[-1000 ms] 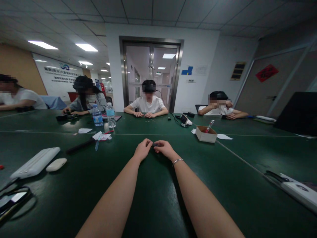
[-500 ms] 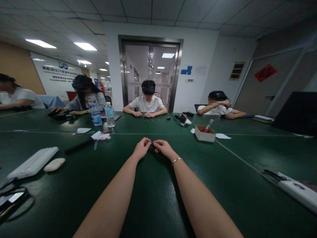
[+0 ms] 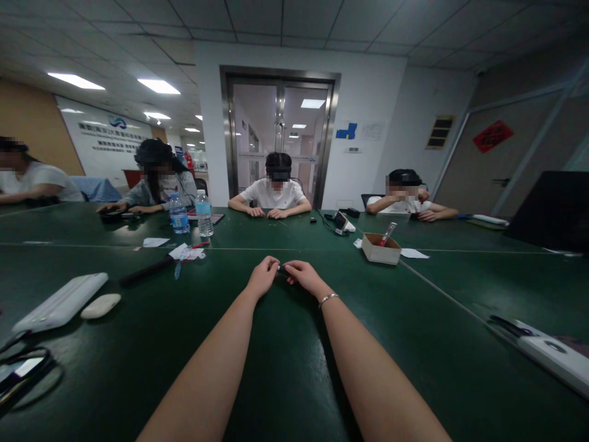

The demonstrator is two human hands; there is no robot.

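Fingers: my left hand point(image 3: 263, 277) and right hand point(image 3: 304, 276) meet fingertip to fingertip, pinched together on a small dark thing point(image 3: 282, 268), too small to make out.
Place: over the green table point(image 3: 285, 368), straight ahead.
Wrist: bracelet point(image 3: 329, 299) on my right.
Beyond: cardboard box point(image 3: 380, 249) to the right.

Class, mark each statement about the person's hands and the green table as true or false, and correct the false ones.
1. Both hands meet at a small dark object. True: the left hand and the right hand pinch it between them.
2. A bracelet is on the left wrist. False: it is on the right wrist.
3. The cardboard box lies right of the hands. True.
4. The two water bottles lie on their sides. False: they stand upright.
5. The white oval mouse touches the left hand. False: it lies far to the left.
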